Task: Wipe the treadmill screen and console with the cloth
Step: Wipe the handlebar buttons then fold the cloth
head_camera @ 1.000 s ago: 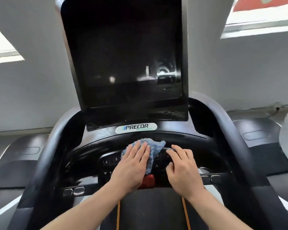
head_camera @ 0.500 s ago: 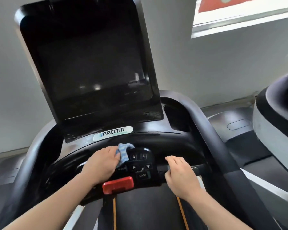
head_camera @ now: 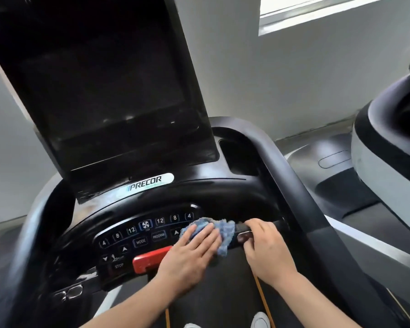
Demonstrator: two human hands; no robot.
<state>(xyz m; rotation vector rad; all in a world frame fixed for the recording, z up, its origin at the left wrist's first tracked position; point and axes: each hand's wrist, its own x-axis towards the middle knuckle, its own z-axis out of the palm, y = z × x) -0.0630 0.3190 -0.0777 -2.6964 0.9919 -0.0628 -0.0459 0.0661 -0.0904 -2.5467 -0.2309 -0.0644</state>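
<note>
Left hand (head_camera: 191,250): flat, fingers spread, pressing the blue cloth (head_camera: 219,233) onto the right end of the button panel (head_camera: 137,235); grip released.
Right hand (head_camera: 265,247): grip clenched around the black handlebar (head_camera: 240,227), just beside the cloth.
Screen (head_camera: 100,86): dark, tilted above the Precor badge (head_camera: 147,182).
Red stop clip (head_camera: 149,258): left of the left hand.

Badge (head_camera: 145,185) reads PRECOR; keypad (head_camera: 137,235): MODE, PROGRAM, STOP.

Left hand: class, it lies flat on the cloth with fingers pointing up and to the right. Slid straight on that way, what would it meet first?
Probably the right hand gripping the handlebar; the left hand presses the blue cloth just beside it. Depth is uncertain.
</note>
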